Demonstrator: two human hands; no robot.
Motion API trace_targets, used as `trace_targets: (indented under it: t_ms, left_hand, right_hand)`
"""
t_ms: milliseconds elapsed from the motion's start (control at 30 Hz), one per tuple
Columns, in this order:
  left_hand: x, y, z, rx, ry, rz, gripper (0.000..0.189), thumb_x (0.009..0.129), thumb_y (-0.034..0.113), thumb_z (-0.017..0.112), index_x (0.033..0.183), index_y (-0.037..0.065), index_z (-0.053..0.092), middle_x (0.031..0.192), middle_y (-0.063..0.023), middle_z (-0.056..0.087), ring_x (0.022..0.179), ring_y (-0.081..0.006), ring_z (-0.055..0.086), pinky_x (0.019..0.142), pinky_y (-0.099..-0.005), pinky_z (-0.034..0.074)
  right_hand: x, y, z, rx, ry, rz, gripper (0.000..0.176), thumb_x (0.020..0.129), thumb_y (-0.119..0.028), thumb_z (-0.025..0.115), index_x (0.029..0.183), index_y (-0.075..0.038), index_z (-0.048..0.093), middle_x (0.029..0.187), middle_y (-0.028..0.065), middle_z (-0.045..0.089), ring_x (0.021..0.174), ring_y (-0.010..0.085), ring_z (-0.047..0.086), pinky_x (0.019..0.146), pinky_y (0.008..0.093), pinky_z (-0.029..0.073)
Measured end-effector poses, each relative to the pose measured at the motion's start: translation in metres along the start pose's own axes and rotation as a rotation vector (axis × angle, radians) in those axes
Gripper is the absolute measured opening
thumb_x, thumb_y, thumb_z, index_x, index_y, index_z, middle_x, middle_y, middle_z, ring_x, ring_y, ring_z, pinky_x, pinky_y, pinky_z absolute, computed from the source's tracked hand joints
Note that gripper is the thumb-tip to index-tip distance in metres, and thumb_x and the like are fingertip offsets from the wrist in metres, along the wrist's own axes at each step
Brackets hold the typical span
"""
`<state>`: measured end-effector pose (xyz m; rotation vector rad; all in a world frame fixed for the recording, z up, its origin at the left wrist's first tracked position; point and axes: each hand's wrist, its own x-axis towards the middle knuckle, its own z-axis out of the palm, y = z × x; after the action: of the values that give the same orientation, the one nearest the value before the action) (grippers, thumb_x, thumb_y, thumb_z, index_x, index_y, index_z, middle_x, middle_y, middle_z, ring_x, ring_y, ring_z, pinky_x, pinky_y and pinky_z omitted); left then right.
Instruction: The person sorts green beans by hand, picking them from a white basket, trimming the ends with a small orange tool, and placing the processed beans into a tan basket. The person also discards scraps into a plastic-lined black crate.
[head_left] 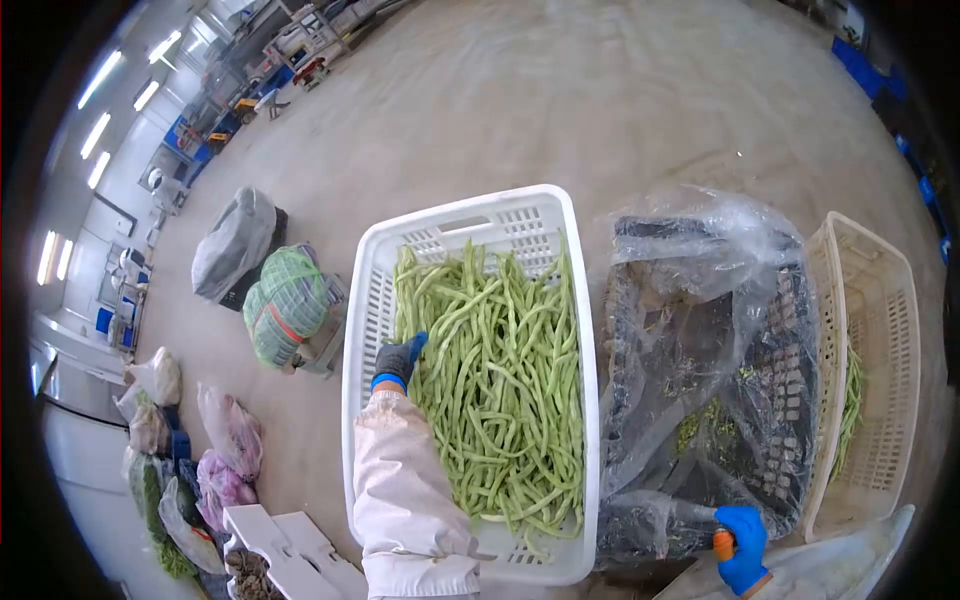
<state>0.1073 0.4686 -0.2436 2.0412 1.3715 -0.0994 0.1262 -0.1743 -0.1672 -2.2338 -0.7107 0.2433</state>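
My left hand (pixel 400 360), in a dark grey glove with blue at the fingertip and cuff, is at the left edge of a heap of long green beans (pixel 500 380). Its fingers point down beside the pods and are mostly hidden. The heap fills much of a white plastic crate (pixel 590 430) with slotted walls. At the lower right my right hand (pixel 742 550), gloved in blue, is closed around an orange handle (pixel 723 543); the rest of that item is hidden. Under this hand lies clear plastic film, next to a black crate (pixel 612 370).
The black crate is lined with torn film and holds green scraps. A cream crate (pixel 828 300) with some beans stands at its right. Wrapped green produce (pixel 285 310), a bagged bin (pixel 235 245), produce bags (pixel 225 450) and white foam pieces (pixel 290 555) lie left.
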Motion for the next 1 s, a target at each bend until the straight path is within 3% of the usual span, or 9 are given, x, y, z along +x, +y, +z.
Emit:
trace_targets:
  t_ms: [233,400,667,733,800,833,867,933,1000]
  left_hand:
    - [-0.008,0.009,0.039,0.414,0.100,-0.107,0.094,0.060,0.073,0.061,0.109,-0.007,0.058,0.112,-0.0285,0.057,0.112,-0.0359,0.053,0.095,-0.0404,0.042]
    - [-0.053,-0.015,0.016,-0.097,-0.351,0.291,0.052,0.068,0.036,0.075,0.102,-0.003,0.062,0.093,-0.0207,0.065,0.085,-0.0296,0.064,0.076,-0.0362,0.049]
    - [-0.007,-0.059,0.069,0.354,0.029,0.178,0.036,0.073,0.029,0.067,0.095,0.000,0.065,0.082,-0.0145,0.066,0.077,-0.0284,0.063,0.073,-0.0355,0.048]
    - [-0.051,-0.034,0.041,0.423,-0.044,0.394,0.034,0.072,0.028,0.067,0.090,-0.001,0.065,0.076,-0.0136,0.066,0.071,-0.0267,0.062,0.070,-0.0341,0.047]
    - [-0.078,-0.024,0.006,-0.341,-0.474,0.115,0.030,0.073,0.026,0.067,0.087,-0.001,0.067,0.075,-0.0120,0.066,0.074,-0.0226,0.063,0.069,-0.0324,0.047]
    - [-0.108,0.007,-0.025,0.339,-0.520,0.406,0.029,0.076,0.018,0.065,0.096,-0.002,0.065,0.082,-0.0094,0.067,0.085,-0.0211,0.064,0.074,-0.0312,0.048]
    - [-0.127,0.012,-0.038,0.355,-0.509,0.400,0.029,0.076,0.018,0.065,0.096,-0.002,0.065,0.082,-0.0094,0.067,0.085,-0.0211,0.064,0.074,-0.0312,0.048]
    - [-0.162,0.007,-0.058,-0.461,-0.502,0.099,0.034,0.077,0.011,0.062,0.109,-0.002,0.060,0.089,-0.0094,0.066,0.091,-0.0237,0.063,0.080,-0.0333,0.049]
    - [-0.182,0.006,-0.080,-0.552,-0.534,0.105,0.041,0.078,0.008,0.060,0.116,-0.005,0.053,0.098,-0.0126,0.064,0.093,-0.0260,0.063,0.084,-0.0358,0.049]
  right_hand:
    - [0.004,-0.007,-0.006,-0.071,-0.078,-0.001,0.027,0.090,-0.022,0.054,0.104,0.000,0.061,0.103,0.0165,0.061,0.096,0.0326,0.056,0.089,0.0404,0.042]
    - [0.001,-0.004,0.003,-0.009,0.011,0.013,0.026,0.074,-0.010,0.062,0.099,-0.005,0.062,0.096,0.0137,0.062,0.086,0.0320,0.057,0.077,0.0393,0.046]
    - [0.003,-0.007,0.005,0.011,0.037,-0.021,0.022,0.076,-0.009,0.062,0.098,-0.007,0.062,0.096,0.0126,0.063,0.086,0.0305,0.059,0.074,0.0377,0.047]
    - [0.003,-0.008,0.000,-0.006,0.047,-0.032,0.022,0.076,-0.009,0.063,0.098,-0.007,0.062,0.095,0.0124,0.063,0.086,0.0303,0.059,0.074,0.0376,0.047]
    - [0.004,-0.009,0.000,0.021,0.045,-0.021,0.020,0.077,-0.010,0.063,0.097,-0.007,0.062,0.095,0.0124,0.063,0.085,0.0306,0.059,0.075,0.0374,0.047]
    - [0.004,-0.007,0.001,0.006,0.049,-0.050,0.021,0.077,-0.011,0.063,0.097,-0.007,0.062,0.095,0.0122,0.063,0.085,0.0309,0.059,0.075,0.0376,0.047]
    - [0.003,-0.004,0.002,0.025,0.051,-0.053,0.021,0.077,-0.011,0.063,0.097,-0.007,0.062,0.095,0.0122,0.063,0.085,0.0309,0.059,0.075,0.0376,0.047]
    - [-0.001,0.001,0.003,0.031,0.061,-0.070,0.020,0.077,-0.011,0.063,0.097,-0.007,0.063,0.094,0.0122,0.063,0.086,0.0310,0.059,0.074,0.0380,0.047]
    - [-0.001,-0.001,0.004,0.062,0.085,-0.092,0.019,0.078,-0.011,0.062,0.096,-0.007,0.063,0.094,0.0126,0.063,0.086,0.0309,0.059,0.074,0.0383,0.047]
